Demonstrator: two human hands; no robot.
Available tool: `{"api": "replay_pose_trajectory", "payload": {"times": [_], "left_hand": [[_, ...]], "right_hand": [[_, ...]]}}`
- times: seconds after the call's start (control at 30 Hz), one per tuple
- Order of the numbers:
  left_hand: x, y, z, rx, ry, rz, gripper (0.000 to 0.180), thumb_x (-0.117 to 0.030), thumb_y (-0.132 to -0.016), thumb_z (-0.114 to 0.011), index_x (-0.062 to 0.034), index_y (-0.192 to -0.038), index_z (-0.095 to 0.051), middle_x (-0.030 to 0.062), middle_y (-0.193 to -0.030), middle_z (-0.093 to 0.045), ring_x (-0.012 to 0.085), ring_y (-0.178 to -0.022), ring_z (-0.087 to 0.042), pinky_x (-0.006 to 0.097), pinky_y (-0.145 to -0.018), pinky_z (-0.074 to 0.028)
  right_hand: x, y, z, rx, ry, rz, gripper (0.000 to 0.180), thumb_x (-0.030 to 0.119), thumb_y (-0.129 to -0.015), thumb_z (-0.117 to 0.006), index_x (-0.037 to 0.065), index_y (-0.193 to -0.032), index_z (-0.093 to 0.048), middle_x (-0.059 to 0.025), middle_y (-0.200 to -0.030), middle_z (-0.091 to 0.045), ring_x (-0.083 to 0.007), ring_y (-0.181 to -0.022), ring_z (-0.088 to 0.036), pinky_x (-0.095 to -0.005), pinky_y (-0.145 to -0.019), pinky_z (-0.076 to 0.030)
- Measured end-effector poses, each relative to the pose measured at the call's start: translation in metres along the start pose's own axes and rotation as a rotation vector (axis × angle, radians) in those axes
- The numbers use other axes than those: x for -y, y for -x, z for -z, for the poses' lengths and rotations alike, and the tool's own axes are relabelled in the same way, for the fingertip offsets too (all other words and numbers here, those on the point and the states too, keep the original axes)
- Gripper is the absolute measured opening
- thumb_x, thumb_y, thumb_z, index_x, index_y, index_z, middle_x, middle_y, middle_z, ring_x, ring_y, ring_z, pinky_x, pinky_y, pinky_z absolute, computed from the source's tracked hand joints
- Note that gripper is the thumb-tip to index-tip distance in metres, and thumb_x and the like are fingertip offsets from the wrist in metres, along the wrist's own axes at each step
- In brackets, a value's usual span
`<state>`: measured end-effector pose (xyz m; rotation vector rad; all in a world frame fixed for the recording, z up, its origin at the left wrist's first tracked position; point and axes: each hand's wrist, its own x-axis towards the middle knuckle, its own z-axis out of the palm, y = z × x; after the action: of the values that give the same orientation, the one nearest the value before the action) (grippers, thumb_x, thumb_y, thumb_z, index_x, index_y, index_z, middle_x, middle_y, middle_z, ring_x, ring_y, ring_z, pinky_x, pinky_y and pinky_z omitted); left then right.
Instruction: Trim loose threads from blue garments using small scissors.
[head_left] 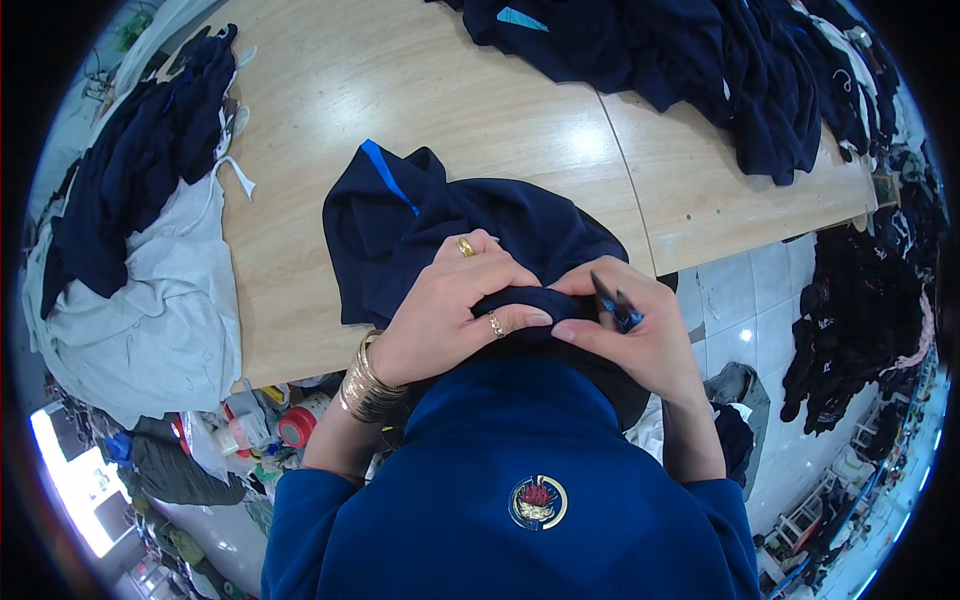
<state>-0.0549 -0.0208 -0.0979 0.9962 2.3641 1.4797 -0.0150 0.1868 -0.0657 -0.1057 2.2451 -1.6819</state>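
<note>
A dark navy garment point(500, 215) with a bright blue strip at its far left lies bunched on the table's near edge and hangs toward me. My left hand point(470, 290), with rings and a stack of gold bangles at the wrist, pinches a fold of it between thumb and fingers. Close beside it, my right hand point(625, 315) pinches the same fold with thumb and forefinger. Small thread snips point(610, 302) with dark blades and a blue part sit in the right palm, blades pointing up and away. The fold's underside is hidden.
The pale wooden table point(300, 200) has a seam right of centre. A heap of navy garments point(690, 70) lies at the far right. White cloth point(160, 300) and a navy garment point(150, 170) drape the left edge. Dark clothes point(850, 320) pile on the tiled floor at right.
</note>
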Motion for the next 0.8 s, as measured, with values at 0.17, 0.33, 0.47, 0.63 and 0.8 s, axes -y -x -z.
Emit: {"api": "replay_pose_trajectory", "payload": {"times": [0.17, 0.33, 0.47, 0.63, 0.8], "left_hand": [[-0.007, -0.002, -0.002, -0.027, 0.058, 0.036, 0.021, -0.027, -0.072, -0.071, -0.0091, -0.082, -0.065, 0.0008, -0.075, -0.061, 0.0172, -0.076, -0.051, 0.029, -0.074, -0.036], [-0.006, -0.001, -0.004, -0.068, 0.021, -0.005, 0.021, -0.027, -0.069, -0.074, -0.0093, -0.078, -0.066, 0.0005, -0.069, -0.06, 0.0168, -0.072, -0.05, 0.029, -0.071, -0.038], [-0.004, 0.0, -0.006, -0.116, 0.066, -0.055, 0.022, -0.024, -0.065, -0.077, -0.0083, -0.075, -0.066, 0.0008, -0.067, -0.059, 0.0161, -0.069, -0.049, 0.026, -0.064, -0.04], [-0.003, 0.001, -0.009, -0.141, 0.11, -0.086, 0.023, -0.021, -0.063, -0.079, -0.0071, -0.075, -0.066, 0.0016, -0.066, -0.058, 0.0148, -0.065, -0.049, 0.024, -0.057, -0.04], [-0.002, 0.002, -0.008, -0.163, 0.143, -0.092, 0.022, -0.019, -0.062, -0.079, -0.0059, -0.073, -0.065, 0.0021, -0.065, -0.058, 0.014, -0.063, -0.05, 0.024, -0.056, -0.04]], "right_hand": [[-0.016, 0.002, -0.012, -0.176, 0.074, 0.272, 0.02, 0.005, -0.068, -0.071, 0.002, -0.087, -0.065, -0.0046, -0.087, -0.062, -0.0086, -0.069, -0.055, -0.0179, -0.049, -0.033], [-0.018, 0.002, -0.017, -0.208, 0.086, 0.328, 0.019, 0.005, -0.067, -0.071, 0.002, -0.086, -0.065, -0.0063, -0.087, -0.063, -0.0103, -0.07, -0.056, -0.0177, -0.049, -0.034], [-0.012, 0.004, -0.012, -0.104, -0.022, 0.168, 0.02, 0.004, -0.068, -0.071, 0.0, -0.087, -0.066, -0.0079, -0.089, -0.063, -0.0108, -0.07, -0.056, -0.0175, -0.051, -0.035], [-0.018, 0.002, -0.01, -0.035, -0.259, 0.168, 0.02, 0.008, -0.071, -0.07, 0.001, -0.089, -0.065, -0.0059, -0.087, -0.062, -0.0066, -0.064, -0.052, -0.0182, -0.05, -0.036], [-0.007, 0.011, 0.002, -0.123, -0.284, 0.089, 0.023, 0.012, -0.077, -0.066, 0.003, -0.098, -0.062, -0.0053, -0.087, -0.061, -0.0066, -0.061, -0.052, -0.0207, -0.051, -0.04]]}}
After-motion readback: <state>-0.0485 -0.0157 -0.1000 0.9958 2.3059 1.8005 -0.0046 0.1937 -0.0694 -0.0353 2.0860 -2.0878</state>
